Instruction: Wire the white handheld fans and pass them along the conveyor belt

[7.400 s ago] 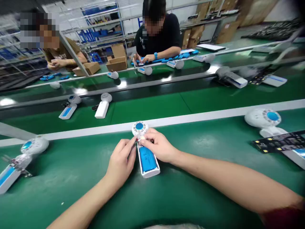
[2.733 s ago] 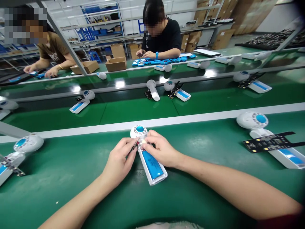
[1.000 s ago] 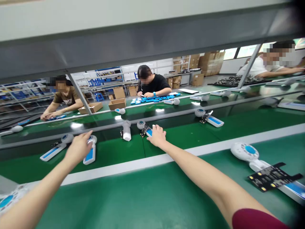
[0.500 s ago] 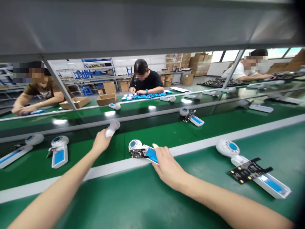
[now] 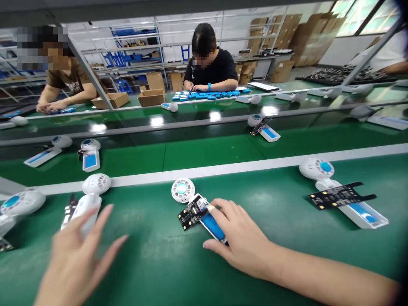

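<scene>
My left hand [image 5: 81, 250] has its fingers spread over a white handheld fan [image 5: 96, 184] lying on the green bench at the left; whether a fingertip touches the handle I cannot tell. On the same bench, my right hand [image 5: 237, 233] has its thumb and fingers around the handle end of another handheld fan [image 5: 182, 190]. The open handle of that fan shows a blue battery [image 5: 212, 225]. A black circuit board [image 5: 191, 212] lies crosswise over the handle, near the fan's round head. My right hand hides the handle's lower end.
Another opened fan [image 5: 318, 169] with a circuit board lies at the right, and one more fan [image 5: 24, 202] at the left edge. Beyond the white rail [image 5: 204, 167], several fans sit on the green conveyor belt [image 5: 197, 148]. Co-workers [image 5: 212, 66] sit across the line.
My left hand has come back from the belt and spread its fingers, with a fan now under it on the bench. My right hand has drawn its fan off the rail onto the bench.
</scene>
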Action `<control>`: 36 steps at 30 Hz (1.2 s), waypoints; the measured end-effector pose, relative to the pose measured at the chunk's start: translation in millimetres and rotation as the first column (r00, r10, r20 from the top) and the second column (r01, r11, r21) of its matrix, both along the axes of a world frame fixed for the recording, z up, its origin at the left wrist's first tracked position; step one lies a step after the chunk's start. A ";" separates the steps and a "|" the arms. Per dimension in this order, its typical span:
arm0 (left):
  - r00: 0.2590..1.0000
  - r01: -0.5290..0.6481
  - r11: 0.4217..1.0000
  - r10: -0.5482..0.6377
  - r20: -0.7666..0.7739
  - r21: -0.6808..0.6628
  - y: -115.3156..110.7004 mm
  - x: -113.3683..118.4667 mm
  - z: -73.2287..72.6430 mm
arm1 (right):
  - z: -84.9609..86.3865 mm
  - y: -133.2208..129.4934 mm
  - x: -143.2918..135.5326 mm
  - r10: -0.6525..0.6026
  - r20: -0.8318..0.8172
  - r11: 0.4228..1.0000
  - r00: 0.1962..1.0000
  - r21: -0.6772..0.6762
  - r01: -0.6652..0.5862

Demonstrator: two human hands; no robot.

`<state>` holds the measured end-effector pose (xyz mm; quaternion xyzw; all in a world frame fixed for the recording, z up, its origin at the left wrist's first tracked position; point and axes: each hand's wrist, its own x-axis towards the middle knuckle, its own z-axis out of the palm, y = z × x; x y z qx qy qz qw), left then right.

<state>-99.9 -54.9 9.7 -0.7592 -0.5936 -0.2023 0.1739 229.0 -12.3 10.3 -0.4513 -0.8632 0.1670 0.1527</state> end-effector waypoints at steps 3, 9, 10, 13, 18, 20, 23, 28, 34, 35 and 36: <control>0.970 0.236 0.958 -0.222 0.096 -0.162 11.3 73.5 -6.8 | 12.8 8.9 -4.4 0.028 -0.034 0.997 0.999 -0.069 -0.030; 0.837 0.507 0.850 -0.444 0.320 -0.145 56.6 129.5 -23.6 | 13.0 27.9 -7.2 0.063 -0.099 0.989 0.993 -0.128 -0.076; 0.825 0.509 0.850 -0.436 0.360 -0.136 60.7 126.1 -22.0 | 12.2 29.9 -7.0 0.061 -0.110 0.987 0.992 -0.139 -0.076; 0.830 0.469 0.876 -0.392 0.396 -0.116 64.0 111.1 -14.3 | 10.7 35.2 -8.8 0.067 -0.129 0.985 0.989 -0.150 -0.087; 0.908 0.385 0.920 -0.364 0.208 -0.070 59.4 105.2 -9.0 | 4.1 43.1 -18.6 0.129 -0.142 0.988 0.981 -0.069 -0.139; 0.905 0.397 0.918 -0.393 0.160 0.005 59.9 108.6 -7.9 | -0.5 44.9 -21.7 0.144 -0.167 0.987 0.975 -0.040 -0.153; 0.880 0.458 0.877 -0.470 0.066 0.144 61.9 112.4 -4.5 | -5.9 46.0 -24.3 0.151 -0.230 0.987 0.961 -0.012 -0.158; 0.840 0.538 0.821 -0.542 -0.034 0.192 62.0 111.9 0.8 | -7.2 51.7 -26.3 0.144 -0.334 0.982 0.931 -0.068 -0.176; 0.824 0.565 0.812 -0.565 -0.043 0.144 65.1 106.5 5.2 | -6.7 61.7 -26.7 0.189 -0.429 0.933 0.883 -0.201 -0.297; 0.827 0.560 0.816 -0.561 -0.038 0.142 65.9 106.3 5.7 | -7.4 61.5 -27.0 0.175 -0.436 0.933 0.883 -0.212 -0.290; 0.835 0.548 0.824 -0.550 -0.032 0.143 66.6 106.6 5.8 | -8.4 60.6 -27.5 0.161 -0.440 0.936 0.883 -0.216 -0.279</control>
